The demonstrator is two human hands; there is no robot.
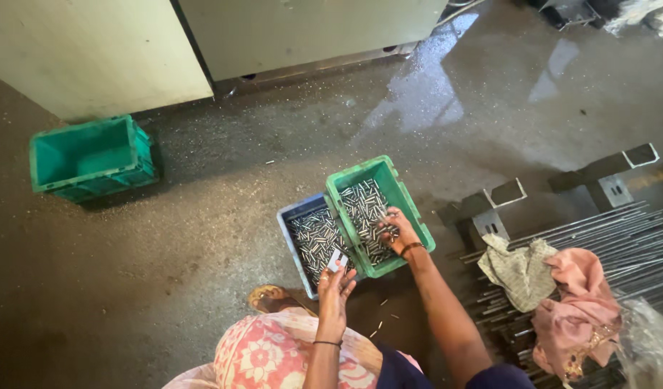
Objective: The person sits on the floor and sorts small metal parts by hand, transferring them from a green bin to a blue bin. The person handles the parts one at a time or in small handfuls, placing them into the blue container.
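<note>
A green crate [405, 198] full of small metal pins stands on the floor, partly over a blue crate [287, 237] that also holds several pins. My right hand [396, 232] reaches into the green crate, its fingers closed on a few pins. My left hand [336, 285] hovers at the near edge of the blue crate and pinches a small white gauge piece [337, 260].
An empty green crate [90, 157] sits at the far left by a pale machine cabinet [93, 50]. Long steel rods [619, 238] lie on metal brackets at the right, with crumpled cloths [554, 288] on them. A few pins lie loose on the floor near my knee.
</note>
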